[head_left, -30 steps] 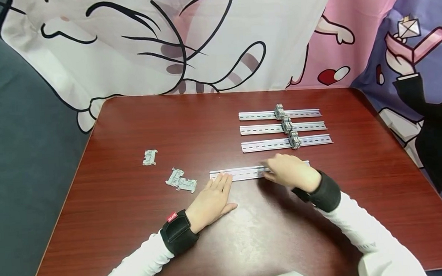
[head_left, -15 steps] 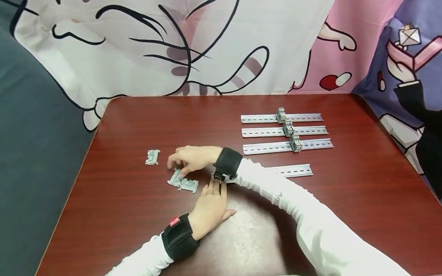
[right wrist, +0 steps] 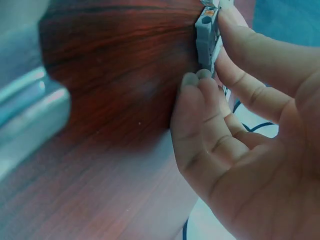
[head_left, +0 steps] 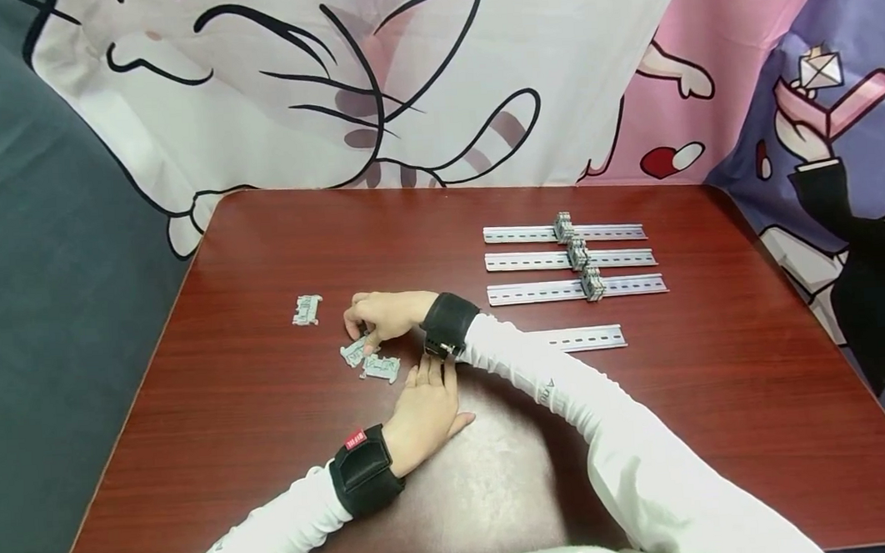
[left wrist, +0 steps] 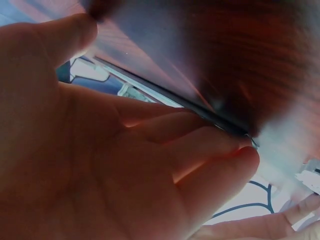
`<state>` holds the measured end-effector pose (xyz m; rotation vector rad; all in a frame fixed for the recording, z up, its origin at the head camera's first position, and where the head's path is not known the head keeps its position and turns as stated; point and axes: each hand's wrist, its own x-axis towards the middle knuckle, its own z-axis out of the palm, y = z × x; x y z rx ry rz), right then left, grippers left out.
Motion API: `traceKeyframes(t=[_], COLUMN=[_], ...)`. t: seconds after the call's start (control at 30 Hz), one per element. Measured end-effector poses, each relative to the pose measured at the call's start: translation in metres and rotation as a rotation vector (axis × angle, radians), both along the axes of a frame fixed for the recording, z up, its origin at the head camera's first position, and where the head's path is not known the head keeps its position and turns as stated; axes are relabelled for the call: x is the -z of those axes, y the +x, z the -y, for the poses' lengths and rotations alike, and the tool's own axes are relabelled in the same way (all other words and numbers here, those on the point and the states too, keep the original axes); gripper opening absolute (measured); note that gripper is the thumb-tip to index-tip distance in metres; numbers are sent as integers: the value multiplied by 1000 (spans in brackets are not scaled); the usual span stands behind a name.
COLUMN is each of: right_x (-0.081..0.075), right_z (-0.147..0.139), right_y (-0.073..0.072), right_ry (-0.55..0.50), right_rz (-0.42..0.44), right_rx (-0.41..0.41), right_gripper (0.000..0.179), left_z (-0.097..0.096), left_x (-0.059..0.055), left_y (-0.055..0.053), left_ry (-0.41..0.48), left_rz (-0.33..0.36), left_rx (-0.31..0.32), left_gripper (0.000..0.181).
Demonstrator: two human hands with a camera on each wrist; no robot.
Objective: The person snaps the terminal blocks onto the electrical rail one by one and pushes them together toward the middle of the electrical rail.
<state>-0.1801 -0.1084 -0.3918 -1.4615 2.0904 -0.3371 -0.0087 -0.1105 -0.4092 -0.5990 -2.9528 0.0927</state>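
My right hand [head_left: 394, 314] reaches across to the left and pinches a grey terminal block [head_left: 355, 352] lying on the table. In the right wrist view, thumb and curled fingers close around that terminal block [right wrist: 205, 40]. A second terminal block [head_left: 381, 367] lies just below it, and a third terminal block [head_left: 306, 309] sits farther left. My left hand [head_left: 423, 415] has its fingers straight, the tips on the left end of a slotted metal DIN rail [head_left: 584, 338]. The right wrist and sleeve hide much of that rail. The left wrist view shows the rail's edge [left wrist: 150, 87] past the fingers.
Three more DIN rails lie in a stack of rows at the back right: a far rail [head_left: 613, 232], a middle rail [head_left: 524, 261] and a near rail [head_left: 533, 293]. Each bears a cluster of terminal blocks [head_left: 591, 284]. Patterned cloth [head_left: 432, 76] hangs behind the table [head_left: 230, 388].
My right hand left the front rail, swung left to the terminal blocks and took hold of one. That block has shifted slightly apart from its neighbour. My left hand stays at the rail's end.
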Motion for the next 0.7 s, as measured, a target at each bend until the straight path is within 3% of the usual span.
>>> traceKeyframes(t=[0.43,0.7], right_x=[-5,-1], right_z=[-6,-4], right_y=[-4,-4], right_ry=[64,29], right_rz=[98,62], right_rx=[-19,-17], right_gripper=[36,28], left_z=[-3,-5], left_x=[3,7], left_y=[0,0], left_ry=[-1,-44], left_rz=[-27,-28], left_rx=[-18,-33], left_gripper=[81,80])
